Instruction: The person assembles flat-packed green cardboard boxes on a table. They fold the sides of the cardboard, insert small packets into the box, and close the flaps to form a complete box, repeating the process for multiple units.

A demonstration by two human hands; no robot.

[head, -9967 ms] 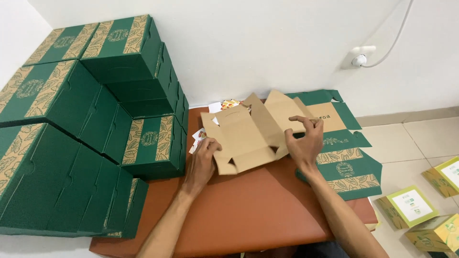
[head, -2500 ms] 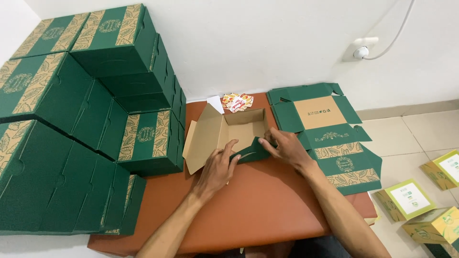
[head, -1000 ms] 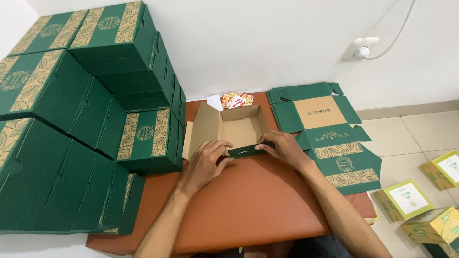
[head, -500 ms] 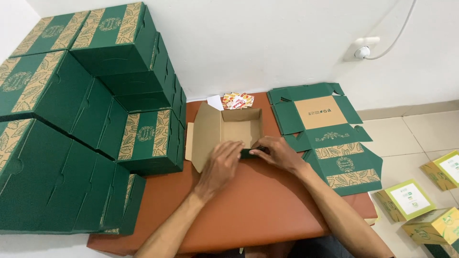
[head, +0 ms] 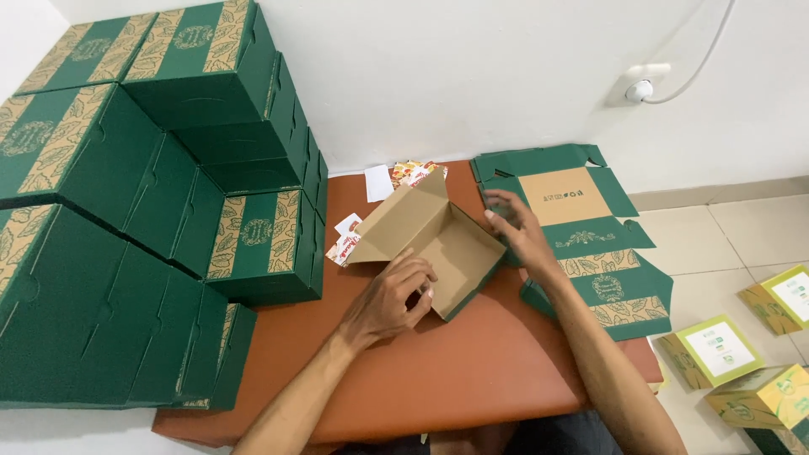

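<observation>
A half-folded cardboard box (head: 438,240), brown inside and green outside, lies tilted on the brown table (head: 472,371). My left hand (head: 392,299) grips its near wall, fingers curled over the edge. My right hand (head: 518,227) hovers with fingers spread at the box's right side, over the stack of flat green box blanks (head: 581,227); whether it touches the box is unclear.
Assembled green boxes with gold leaf bands (head: 152,211) are stacked high along the left. Small printed packets and white cards (head: 396,179) lie by the wall behind the box. Small yellow-green boxes (head: 742,362) sit on the tiled floor at right. A wall socket (head: 640,84) is mounted above.
The box has been turned and tilted, its open side now facing right. My right hand has come off its front wall and moved right toward the flat blanks; my left hand holds the near wall.
</observation>
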